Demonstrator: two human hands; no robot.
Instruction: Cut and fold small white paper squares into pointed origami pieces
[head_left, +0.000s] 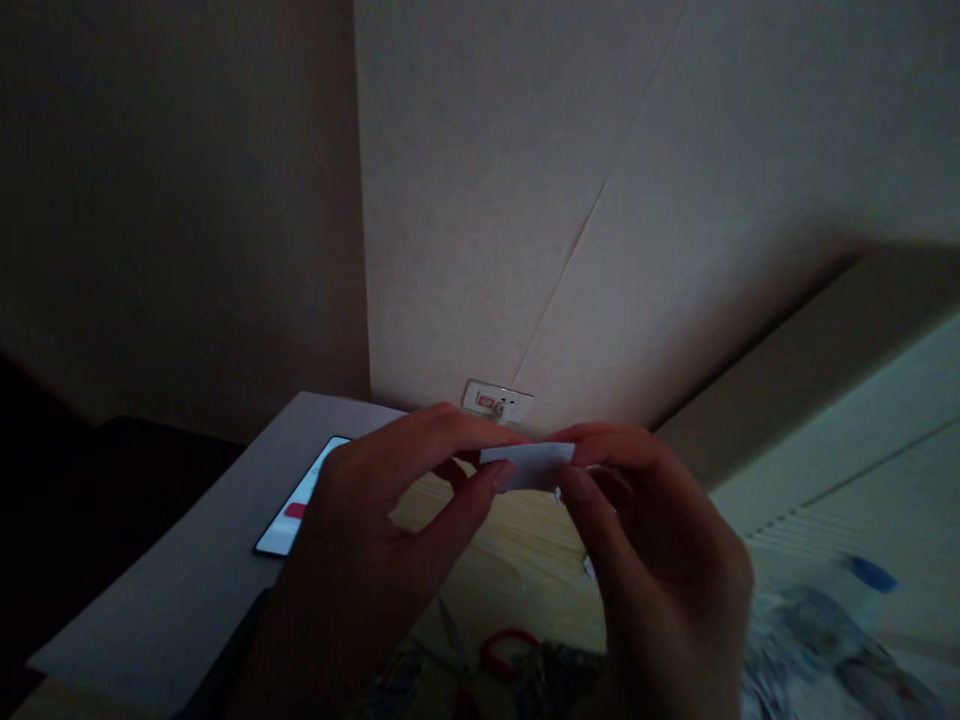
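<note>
A small strip of folded white paper (534, 464) is held up between my two hands, over the table. My left hand (397, 500) pinches its left end between thumb and fingers. At the right end, the thumb and fingers of my right hand (660, 540) are closed on the same paper. Below the hands, a pair of scissors with red handles (510, 650) lies on the wooden table (525, 560), its blades apart. A tiny white scrap (589, 567) shows beside my right thumb.
A phone with a lit screen (300, 505) rests on a large white sheet (172, 590) at the left. Behind stands a wall with a socket (498, 402) and something plugged in. At lower right lie crumpled clear plastic and a blue-capped bottle (862, 590). The room is dim.
</note>
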